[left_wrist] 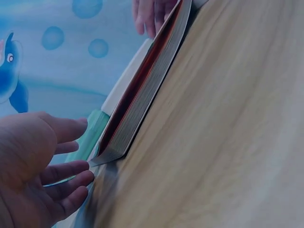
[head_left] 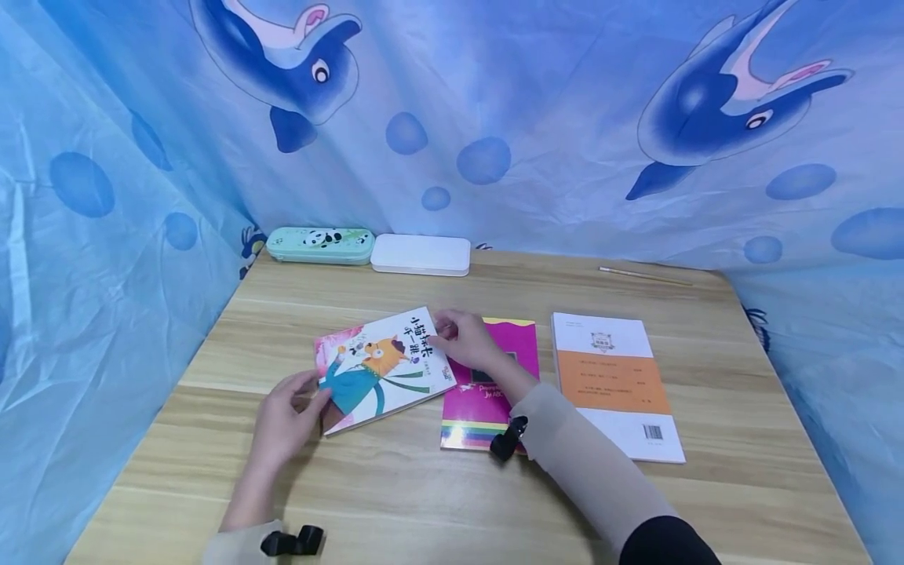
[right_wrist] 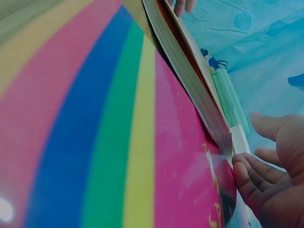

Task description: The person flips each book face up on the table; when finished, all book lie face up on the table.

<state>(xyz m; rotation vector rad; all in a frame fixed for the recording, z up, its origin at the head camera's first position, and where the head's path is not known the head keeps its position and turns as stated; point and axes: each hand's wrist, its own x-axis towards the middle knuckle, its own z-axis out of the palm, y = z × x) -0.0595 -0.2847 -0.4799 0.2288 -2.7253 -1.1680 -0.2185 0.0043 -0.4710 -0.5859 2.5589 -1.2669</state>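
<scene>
A picture book [head_left: 388, 365] with an orange cat on its white cover lies at a slant between both hands, its right end overlapping a pink book [head_left: 512, 345]. My left hand [head_left: 282, 416] is at its left edge, fingers loosely bent. In the left wrist view, the fingertips [left_wrist: 88, 166] are right at the book's corner and the thumb stands apart. At the right edge is my right hand [head_left: 466, 341], reaching over the pink book. Its relaxed fingertips [right_wrist: 239, 161] meet the corner of the picture book in the right wrist view. The page edges [left_wrist: 147, 90] face the left wrist camera.
A white and orange book [head_left: 610, 377] lies to the right. Along the back stand a green panda pencil case [head_left: 321, 245] and a white case [head_left: 421, 255]. A thin pencil [head_left: 646, 276] lies back right. Blue dolphin-print cloth [head_left: 551, 94] hangs behind the wooden table [head_left: 395, 502].
</scene>
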